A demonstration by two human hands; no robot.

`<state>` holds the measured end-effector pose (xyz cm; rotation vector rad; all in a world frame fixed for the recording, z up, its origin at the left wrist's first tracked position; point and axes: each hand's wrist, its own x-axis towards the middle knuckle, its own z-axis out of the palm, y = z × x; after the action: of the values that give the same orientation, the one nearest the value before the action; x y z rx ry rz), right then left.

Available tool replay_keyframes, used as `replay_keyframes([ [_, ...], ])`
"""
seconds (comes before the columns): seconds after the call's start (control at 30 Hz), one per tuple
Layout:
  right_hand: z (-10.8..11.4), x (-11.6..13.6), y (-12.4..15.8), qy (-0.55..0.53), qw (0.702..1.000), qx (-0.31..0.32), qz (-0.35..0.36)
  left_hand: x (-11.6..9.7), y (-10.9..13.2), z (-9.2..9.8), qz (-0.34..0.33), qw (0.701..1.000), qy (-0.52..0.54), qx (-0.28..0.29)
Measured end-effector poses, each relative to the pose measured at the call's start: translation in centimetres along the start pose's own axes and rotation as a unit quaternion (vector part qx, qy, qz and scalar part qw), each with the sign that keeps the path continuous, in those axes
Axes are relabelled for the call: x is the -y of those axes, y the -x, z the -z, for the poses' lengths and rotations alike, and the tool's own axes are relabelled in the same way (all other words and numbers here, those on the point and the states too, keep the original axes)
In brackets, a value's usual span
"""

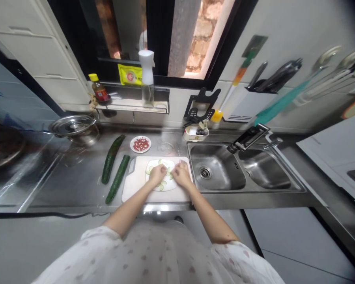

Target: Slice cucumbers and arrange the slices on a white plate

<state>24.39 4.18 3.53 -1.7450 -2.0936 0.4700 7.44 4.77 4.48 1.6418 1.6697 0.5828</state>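
A white plate (167,185) lies on a white cutting board (137,189), with thin pale green slices (162,184) set out on it in small groups. Over the plate's middle, my left hand (157,174) is closed, its fingertips pinched near the slices. Close to its right, my right hand (181,174) is closed too, over the plate's right edge. Whatever either hand pinches is too small to make out. Two whole green cucumbers (117,179) rest left of the board. Behind the board sits a small white dish of red pieces (141,144).
To the right is a double sink (221,167) with a black faucet (248,138). A lidded steel pot (77,128) stands at the back left. Bottles and a yellow packet (130,75) sit on the rear shelf (127,106). A knife holder (242,104) hangs on the wall.
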Motion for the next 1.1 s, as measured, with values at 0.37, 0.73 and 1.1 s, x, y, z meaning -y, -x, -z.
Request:
replay_keyframes([
  [0.37, -1.0, -0.2, -0.5, 0.061, 0.998, 0.028, -0.01, -0.7, -1.4, -2.0, 0.013, 0.996, -0.079, 0.041],
  [0.73, -1.3, -0.1, -0.5, 0.089, 0.995, 0.045, 0.004, -2.0, -1.3, -2.0, 0.021, 0.993, -0.102, 0.055],
  [1.1, -1.1, 0.3, -0.4, 0.095, 0.994, 0.053, 0.009, -1.7, -1.4, -2.3, 0.01, 0.992, -0.111, 0.052],
])
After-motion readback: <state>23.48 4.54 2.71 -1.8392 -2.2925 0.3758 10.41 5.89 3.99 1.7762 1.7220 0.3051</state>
